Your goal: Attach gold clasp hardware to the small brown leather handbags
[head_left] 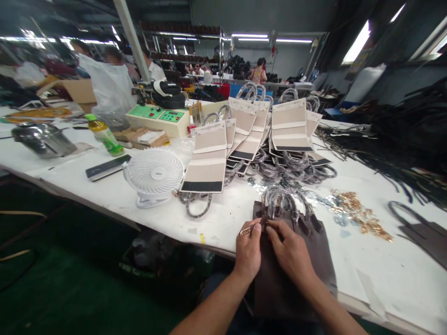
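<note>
Dark brown handbag panels (291,284) right beneath both hands, overhanging the near edge of the white worktable (412,279), with a small tab (264,220) at the top edge directly at the fingertips. Left hand (248,251) almost closed, thumb against bent fingers, pinching a thin gold-coloured metal piece (246,230) pointing out past the knuckles, close beside the tab. Right hand (289,246) curled loosely, thumb and index fingertip drawn in at the other side of the tab; impossible to tell whether gripping it or merely touching.

Exact shape of the metal piece partly hidden by the left fingers; contact point at the tab too small to read. Lower end of the panels partly covered by the right forearm. Another brown panel (428,239) with a dark handle, cut off at the right side of the view. Figures in the background blurred, one in a red-trimmed top (258,74).

Smooth, matt, leather-like surface on the brown panels; arched handles (282,200) in crinkled clear plastic along their top. Beyond, flat beige panels (209,156) with pale crossbands and black end strips, overlapping in a heap with more wrapped loops. To the right, a glossy scatter of small gold-coloured fittings (363,216), and farther off, a tangle of thin black straps (394,158). To the left, a round white plastic fan (155,174) with a ribbed grille, a green-capped bottle (106,136) and a shiny steel pot (47,139).
</note>
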`<state>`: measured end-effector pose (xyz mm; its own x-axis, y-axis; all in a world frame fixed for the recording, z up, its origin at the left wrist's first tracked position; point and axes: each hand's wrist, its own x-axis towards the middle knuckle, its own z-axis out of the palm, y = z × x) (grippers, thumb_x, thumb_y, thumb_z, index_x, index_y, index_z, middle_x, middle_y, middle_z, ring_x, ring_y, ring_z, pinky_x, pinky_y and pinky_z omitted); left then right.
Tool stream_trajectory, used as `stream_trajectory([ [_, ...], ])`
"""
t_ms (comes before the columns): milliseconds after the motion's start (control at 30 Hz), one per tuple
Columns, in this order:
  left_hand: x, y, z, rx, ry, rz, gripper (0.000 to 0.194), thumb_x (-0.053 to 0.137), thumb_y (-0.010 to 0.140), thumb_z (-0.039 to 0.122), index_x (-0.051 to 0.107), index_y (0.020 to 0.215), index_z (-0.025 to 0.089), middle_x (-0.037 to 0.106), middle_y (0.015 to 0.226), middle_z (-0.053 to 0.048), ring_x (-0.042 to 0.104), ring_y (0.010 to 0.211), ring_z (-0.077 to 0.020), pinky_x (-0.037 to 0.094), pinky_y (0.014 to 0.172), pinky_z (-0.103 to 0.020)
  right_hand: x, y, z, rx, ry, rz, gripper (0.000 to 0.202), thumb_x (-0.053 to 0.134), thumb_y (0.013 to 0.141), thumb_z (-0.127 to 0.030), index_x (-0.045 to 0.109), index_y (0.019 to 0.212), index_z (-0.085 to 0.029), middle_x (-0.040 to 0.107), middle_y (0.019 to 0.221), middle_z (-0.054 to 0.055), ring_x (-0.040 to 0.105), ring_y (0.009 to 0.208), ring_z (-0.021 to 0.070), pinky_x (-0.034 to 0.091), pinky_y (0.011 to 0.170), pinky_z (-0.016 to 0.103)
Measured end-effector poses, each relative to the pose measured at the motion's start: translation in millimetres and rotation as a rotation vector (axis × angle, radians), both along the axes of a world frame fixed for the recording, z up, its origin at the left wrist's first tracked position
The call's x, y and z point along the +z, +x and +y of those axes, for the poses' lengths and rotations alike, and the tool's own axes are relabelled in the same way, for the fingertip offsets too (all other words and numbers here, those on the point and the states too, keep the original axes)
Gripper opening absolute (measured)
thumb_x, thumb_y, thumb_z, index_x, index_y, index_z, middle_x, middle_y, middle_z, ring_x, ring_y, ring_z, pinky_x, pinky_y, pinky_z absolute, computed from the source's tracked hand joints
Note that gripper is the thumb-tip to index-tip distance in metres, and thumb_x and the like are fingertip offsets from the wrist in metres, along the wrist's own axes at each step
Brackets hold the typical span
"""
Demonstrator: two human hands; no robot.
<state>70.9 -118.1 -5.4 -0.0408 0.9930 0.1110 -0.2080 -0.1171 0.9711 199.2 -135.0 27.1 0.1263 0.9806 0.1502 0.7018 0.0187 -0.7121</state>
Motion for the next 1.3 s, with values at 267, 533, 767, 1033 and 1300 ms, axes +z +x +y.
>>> stream_trajectory([
  [267,4.3,2,-10,0.018,-0.057,-0.156,0.051,0.056,0.095,0.064,0.076,0.113,0.022,0.074,0.118,-0.019,0.07,0.112,-0.0337,0.054,0.104,-0.048,-18.9,0,-6,0.029,0.099,-0.05,0.05,0.047,0.095,-0.056,0.063,0.133,-0.028,0.08,0.107,0.007,0.078,0.086,0.03,0.062,0.068,0.038],
  [533,21.0,7,-16,0.04,-0.221,-0.171,0.056,0.068,0.083,0.07,0.079,0.103,0.019,0.08,0.104,-0.013,0.072,0.108,-0.0362,0.056,0.101,-0.051,-21.9,87,-71,-0.079,0.301,0.083,0.037,0.063,0.088,-0.057,0.076,0.108,-0.03,0.08,0.107,0.004,0.077,0.097,0.0254,0.064,0.086,0.034],
  [767,16.1,18,18,0.136,-0.298,0.005,0.052,0.07,0.083,0.063,0.078,0.103,0.015,0.078,0.113,-0.012,0.061,0.13,-0.0365,0.04,0.119,-0.053,-21.1,267,-60,-0.584,0.149,-0.092,0.04,0.056,0.085,-0.051,0.075,0.1,-0.019,0.078,0.096,0.009,0.071,0.076,0.0239,0.058,0.076,0.04],
  [1033,11.9,20,15,0.159,-0.222,0.25,0.058,0.062,0.088,0.067,0.073,0.121,0.02,0.07,0.134,-0.008,0.054,0.138,-0.0334,0.033,0.124,-0.051,-34.7,314,-8,-0.553,0.011,-0.207,0.036,0.056,0.09,-0.049,0.075,0.107,-0.024,0.072,0.108,0.007,0.065,0.079,0.019,0.044,0.069,0.032],
  [1300,29.9,13,20,0.239,0.164,0.656,0.073,0.072,0.08,0.059,0.054,0.139,0.019,0.058,0.137,-0.015,0.061,0.118,-0.0351,0.055,0.1,-0.055,-37.6,305,14,-0.587,-0.068,-0.194,0.037,0.051,0.093,-0.05,0.074,0.109,-0.027,0.068,0.118,0.01,0.063,0.085,0.0221,0.038,0.069,0.035],
])
